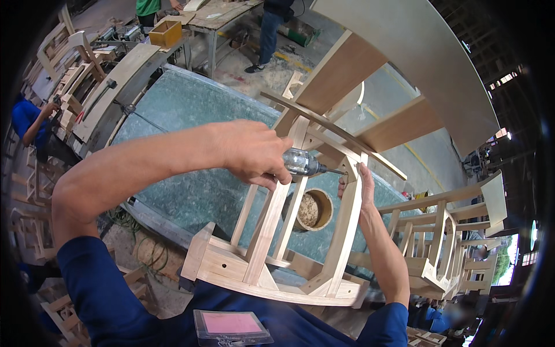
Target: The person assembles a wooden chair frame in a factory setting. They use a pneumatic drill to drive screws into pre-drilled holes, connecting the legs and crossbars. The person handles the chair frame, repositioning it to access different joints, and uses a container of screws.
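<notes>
My left hand (251,151) is closed round a power screwdriver (300,162). Its long bit points right and meets the corner block near the top of a pale wooden chair frame (342,231). My right hand (365,186) grips that frame's upright beside the bit, the thumb on one side and the fingers partly hidden behind the wood. The frame stands tilted against my body, with its curved rail close to my chest. Beyond its slats, a round tub (313,209) of small brownish pieces sits on the green-blue worktable (196,110).
Large boards (416,52) joined by brown panels rise at the far right. Several similar chair frames (433,243) stand to the right. A yellow box (166,34) rests on a far bench. Co-workers (36,124) stand at the left and far side. A hose (150,254) lies coiled below the table.
</notes>
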A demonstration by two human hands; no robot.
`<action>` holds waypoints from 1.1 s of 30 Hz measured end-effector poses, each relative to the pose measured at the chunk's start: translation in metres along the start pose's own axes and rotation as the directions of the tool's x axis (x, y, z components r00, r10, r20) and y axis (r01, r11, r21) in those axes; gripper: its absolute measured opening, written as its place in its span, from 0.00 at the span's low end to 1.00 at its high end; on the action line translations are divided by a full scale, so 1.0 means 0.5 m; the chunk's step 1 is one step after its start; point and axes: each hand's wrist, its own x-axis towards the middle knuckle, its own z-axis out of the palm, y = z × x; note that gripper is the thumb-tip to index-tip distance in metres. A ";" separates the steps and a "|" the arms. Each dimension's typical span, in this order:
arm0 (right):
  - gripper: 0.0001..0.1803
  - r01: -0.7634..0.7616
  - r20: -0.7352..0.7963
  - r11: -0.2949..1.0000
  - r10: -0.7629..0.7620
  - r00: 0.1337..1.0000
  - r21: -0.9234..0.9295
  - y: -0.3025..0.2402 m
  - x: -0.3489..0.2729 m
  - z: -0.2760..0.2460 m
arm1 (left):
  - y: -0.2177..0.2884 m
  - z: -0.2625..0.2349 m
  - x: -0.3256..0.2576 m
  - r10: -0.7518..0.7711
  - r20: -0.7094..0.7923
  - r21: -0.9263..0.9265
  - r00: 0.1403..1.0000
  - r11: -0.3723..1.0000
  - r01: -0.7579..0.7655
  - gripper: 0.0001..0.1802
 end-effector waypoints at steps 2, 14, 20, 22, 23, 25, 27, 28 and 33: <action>0.39 -0.016 -0.001 0.999 0.016 1.000 0.047 0.002 -0.001 -0.004 | -0.002 -0.007 0.009 -0.033 0.051 -0.031 0.998 0.999 0.035 0.12; 0.34 0.015 -0.060 0.985 -0.005 0.998 0.174 0.010 -0.001 0.010 | -0.090 -0.013 0.053 0.148 0.006 0.150 0.989 0.978 -0.147 0.03; 0.29 -0.001 -0.055 0.982 0.012 0.998 0.189 0.003 -0.010 0.020 | -0.092 -0.019 0.066 0.178 -0.007 0.165 0.984 0.971 -0.175 0.01; 0.29 0.002 -0.067 0.982 0.011 0.998 0.187 0.003 -0.009 0.020 | -0.092 -0.020 0.072 0.201 -0.022 0.139 0.979 0.971 -0.196 0.01; 0.30 0.004 -0.077 0.980 0.012 0.997 0.198 0.003 -0.008 0.018 | -0.093 -0.020 0.075 0.211 -0.026 0.130 0.977 0.970 -0.206 0.01; 0.30 -0.006 -0.045 0.977 0.016 0.999 0.214 0.004 -0.007 0.014 | -0.091 -0.015 0.076 0.202 -0.023 0.148 0.979 0.969 -0.196 0.00; 0.30 -0.012 -0.052 0.977 0.024 0.998 0.212 0.005 -0.006 0.013 | -0.087 -0.016 0.078 0.196 -0.014 0.150 0.981 0.970 -0.192 0.01; 0.30 -0.015 -0.056 0.977 0.027 0.998 0.211 0.006 -0.006 0.012 | -0.086 -0.018 0.079 0.192 -0.006 0.144 0.981 0.971 -0.189 0.01; 0.30 -0.003 -0.043 0.981 0.011 0.999 0.191 0.005 -0.006 0.012 | -0.082 -0.019 0.084 0.157 0.017 0.137 0.987 0.978 -0.158 0.02</action>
